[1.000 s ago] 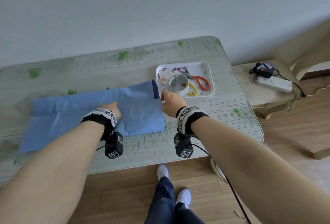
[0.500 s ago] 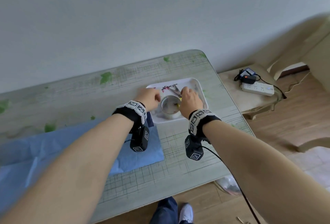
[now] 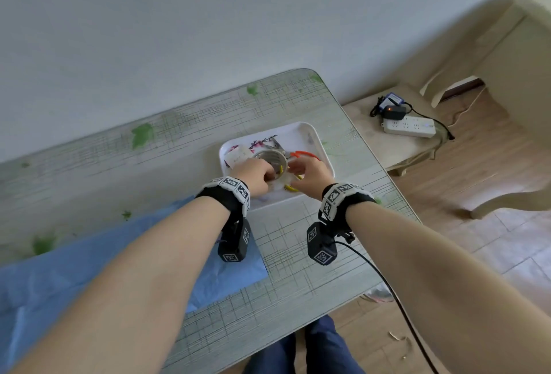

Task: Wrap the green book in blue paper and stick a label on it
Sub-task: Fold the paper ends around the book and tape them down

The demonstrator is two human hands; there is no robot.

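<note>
Desk [image 3: 179, 141]: one, smooth grey-green laminate with rounded corners, printed with crosshatch lines and green leaves. Blue paper [image 3: 74, 278]: one creased, matte sheet, lying flat on the near left of the desk under the left forearm. Tray [image 3: 301, 135]: one, white plastic, a rounded rectangle with a floral print, just beyond the paper's right corner. Power strip [image 3: 408, 126]: one, white, on a low beige stool [image 3: 366, 123] right of the desk.

In the tray:
- One roll of tape [image 3: 272, 159], a pale ring.
- One pair of scissors [image 3: 304, 153] with orange loops.
- One white label card [image 3: 238, 156].

Left hand [image 3: 256, 175]: fingers curled on the roll, gripping it. Right hand [image 3: 310, 173]: fingers bent at the roll's right rim; I cannot tell whether they pinch it.
</note>
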